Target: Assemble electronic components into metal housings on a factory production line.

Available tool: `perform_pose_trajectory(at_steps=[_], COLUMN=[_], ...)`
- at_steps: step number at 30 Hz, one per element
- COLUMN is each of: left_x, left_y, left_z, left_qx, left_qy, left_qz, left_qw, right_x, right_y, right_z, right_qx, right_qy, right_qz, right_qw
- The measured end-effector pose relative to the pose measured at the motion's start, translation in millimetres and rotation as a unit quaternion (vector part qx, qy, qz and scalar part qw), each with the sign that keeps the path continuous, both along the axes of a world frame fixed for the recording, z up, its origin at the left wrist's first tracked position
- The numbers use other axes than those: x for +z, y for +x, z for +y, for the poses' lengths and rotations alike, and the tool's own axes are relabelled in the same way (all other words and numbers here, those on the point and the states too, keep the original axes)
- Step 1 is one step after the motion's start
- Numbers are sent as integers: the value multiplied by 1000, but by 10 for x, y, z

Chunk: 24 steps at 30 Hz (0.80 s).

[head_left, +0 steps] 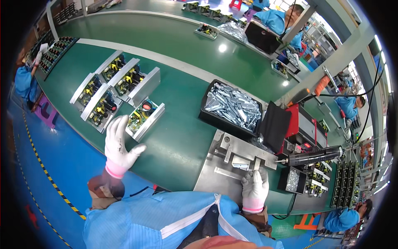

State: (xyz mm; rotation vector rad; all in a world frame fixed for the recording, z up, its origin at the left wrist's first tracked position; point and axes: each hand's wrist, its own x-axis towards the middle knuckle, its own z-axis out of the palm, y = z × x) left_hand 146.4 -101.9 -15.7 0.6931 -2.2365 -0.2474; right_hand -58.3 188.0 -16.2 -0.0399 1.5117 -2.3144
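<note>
My left hand (120, 147), in a white glove with a pink cuff, has its fingers apart and holds nothing. It is beside an open circuit board unit (143, 118) in a silver metal frame with a red-topped part. My right hand (254, 190), also gloved, is at a steel fixture (226, 174) on the bench. Its fingers are closed together at a small pale metal piece (257, 164) standing in the fixture. A white-and-silver part (240, 162) lies in the fixture just left of those fingers. An electric screwdriver (315, 157) lies with its tip toward the fixture's right side.
Several more framed board units (132, 81) stand at the left. A black bin of long metal strips (234, 106) is behind the fixture. To the right are a small box of screws (292, 181), a red-and-grey case (304, 126) and racked boards (345, 182). Other people work around the benches.
</note>
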Motion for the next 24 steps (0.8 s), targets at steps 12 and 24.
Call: perform_pose_trajectory(at_steps=[12,24], left_x=[-323,-407], left_y=[-253,-176], left_z=[-35,-173], left_qx=[111,109], left_qy=[16,29], left_qz=[-130,-182], left_qw=[985,977], right_x=[-6,105], right_y=[-180,-208], right_z=[77,157], right_qx=[93,180], right_qy=[-29,128], right_qz=[-137,-63], right_qw=[986,973])
